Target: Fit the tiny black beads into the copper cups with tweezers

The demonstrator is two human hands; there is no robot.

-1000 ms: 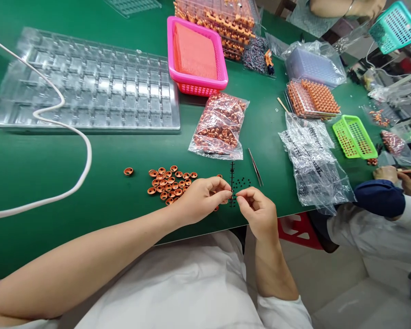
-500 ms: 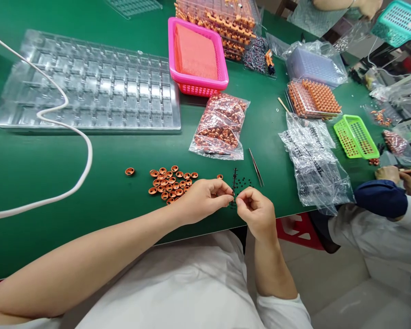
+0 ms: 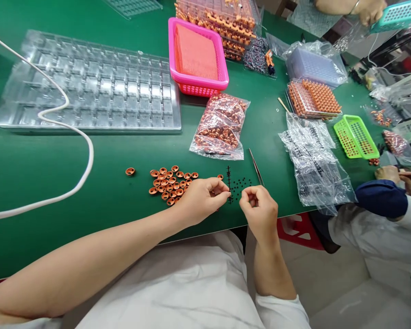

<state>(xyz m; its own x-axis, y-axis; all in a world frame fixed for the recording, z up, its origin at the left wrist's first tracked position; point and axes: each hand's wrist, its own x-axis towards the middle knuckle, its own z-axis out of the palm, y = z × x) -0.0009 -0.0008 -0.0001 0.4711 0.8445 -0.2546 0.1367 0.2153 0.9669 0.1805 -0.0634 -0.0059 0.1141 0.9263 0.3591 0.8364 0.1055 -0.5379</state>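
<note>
My left hand point(image 3: 207, 198) pinches a thin black strip with short side stubs, a sprue of small parts point(image 3: 229, 176), holding it upright in view above the table. To its right, my right hand point(image 3: 260, 210) is closed, thumb against fingertips; whatever it may hold is too small to make out. Between the hands lie several tiny black pieces point(image 3: 240, 183) on the green surface. A pair of tweezers point(image 3: 256, 167) rests just beyond my right hand. Several copper-coloured cup-shaped rings point(image 3: 169, 180) are grouped beside my left hand, with one single ring point(image 3: 130, 171) farther left.
A clear plastic bag of copper rings point(image 3: 221, 128) lies ahead, before a pink basket point(image 3: 222, 68). Clear trays point(image 3: 89, 87) and a white cable point(image 3: 89, 155) are at left. Plastic bags point(image 3: 311, 160) and a green basket point(image 3: 358, 137) lie right, near a co-worker's hands point(image 3: 387, 173).
My right hand has moved away from the black sprue, to the right and slightly down. The sprue in my left hand has shifted slightly left. A co-worker's hand now reaches the teal basket.
</note>
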